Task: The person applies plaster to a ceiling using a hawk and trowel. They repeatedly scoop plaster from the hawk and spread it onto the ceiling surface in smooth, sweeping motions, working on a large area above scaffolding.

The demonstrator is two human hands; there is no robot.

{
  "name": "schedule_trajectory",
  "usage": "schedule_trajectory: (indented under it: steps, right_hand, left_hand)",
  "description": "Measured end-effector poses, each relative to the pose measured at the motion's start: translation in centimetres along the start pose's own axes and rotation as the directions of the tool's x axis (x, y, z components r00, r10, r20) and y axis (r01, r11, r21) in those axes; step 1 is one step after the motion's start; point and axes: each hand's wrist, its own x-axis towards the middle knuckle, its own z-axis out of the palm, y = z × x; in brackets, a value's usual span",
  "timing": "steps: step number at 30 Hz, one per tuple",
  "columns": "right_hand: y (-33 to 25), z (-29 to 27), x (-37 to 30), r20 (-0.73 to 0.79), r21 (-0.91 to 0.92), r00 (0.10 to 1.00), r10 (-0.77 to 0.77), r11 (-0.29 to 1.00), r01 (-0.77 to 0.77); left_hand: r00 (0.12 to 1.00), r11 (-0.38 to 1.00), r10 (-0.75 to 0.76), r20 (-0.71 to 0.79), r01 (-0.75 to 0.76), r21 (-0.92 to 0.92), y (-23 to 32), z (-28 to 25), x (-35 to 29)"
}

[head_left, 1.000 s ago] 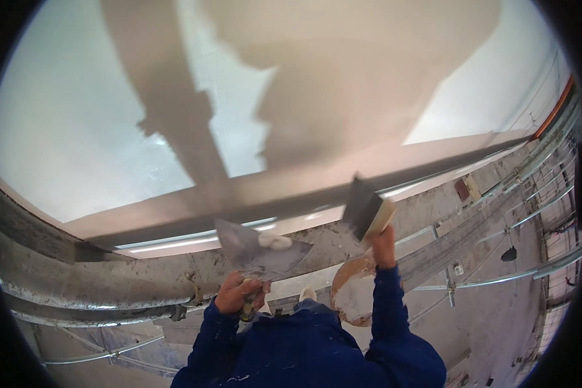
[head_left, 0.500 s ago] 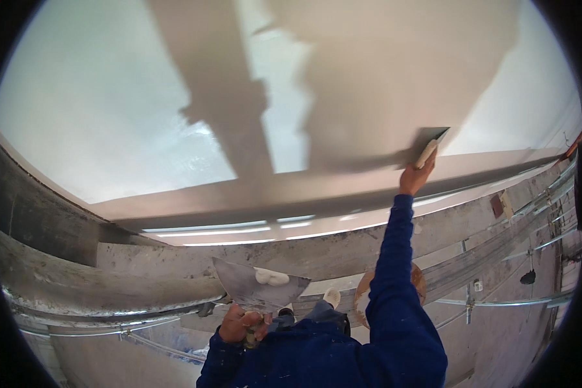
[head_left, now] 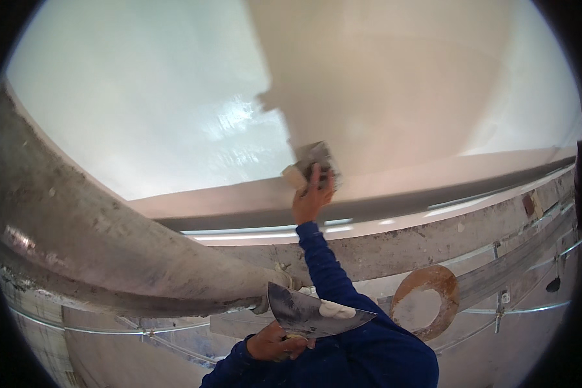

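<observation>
Held low by its handle in my left hand [head_left: 275,344] is a wide putty knife [head_left: 297,313]. A lump of white plaster [head_left: 337,310] sits on the right half of its blade. My right hand [head_left: 312,197] reaches up and forward, gripping a second putty knife [head_left: 314,154] with a pale handle. Its blade lies against the smooth pale wall [head_left: 381,110], near the lower band; motion blurs it a little. Right of my right arm stands a brown-rimmed bucket [head_left: 447,284] with white material inside.
A thick grey pipe-like beam [head_left: 110,252] curves along the left. Below the wall runs a rough concrete ledge [head_left: 381,239]. Metal scaffold tubes [head_left: 530,309] and a plank [head_left: 482,275] lie lower right. A wet, shiny patch shows on the wall at left.
My right hand and its putty knife have swept left across the wall, the blade now turned flatter. My left hand's knife has shifted right. The view has turned, showing more of the bucket.
</observation>
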Motion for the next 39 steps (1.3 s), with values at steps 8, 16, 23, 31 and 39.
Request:
schedule_trajectory:
  steps: [8, 16, 23, 31, 39]
  right_hand:
    - [1.6, -7.9, -5.7, 0.409, 0.216, 0.883, -0.232, 0.964, 0.153]
    - [8.4, -33.2, -4.3, 0.416, 0.637, 0.744, 0.522, 0.417, -0.649]
    - [5.0, -47.0, -3.5, 0.229, 0.84, 0.854, 0.467, 0.348, -0.416]
    - [13.7, -53.7, -8.3, 0.385, 0.513, 0.526, 0.759, 0.297, -0.805]
    - [20.0, -58.4, -6.4, 0.387, 0.852, 0.218, 0.896, -0.257, -0.457]
  left_hand:
    - [0.997, 0.999, -0.036, 0.062, 0.036, 0.015, -0.7, -1.0, -0.6]
    - [0.946, 0.988, -0.147, 0.288, 0.125, 0.094, -3.5, -0.7, 6.0]
    - [0.788, 0.974, -0.228, 0.572, 0.197, 0.116, -7.0, 4.8, 14.4]
    - [0.824, 0.958, -0.233, 0.516, 0.105, 0.266, -7.3, 12.1, 20.8]
    - [0.856, 0.826, -0.102, 0.507, -0.211, 0.523, -13.3, 20.5, 28.7]
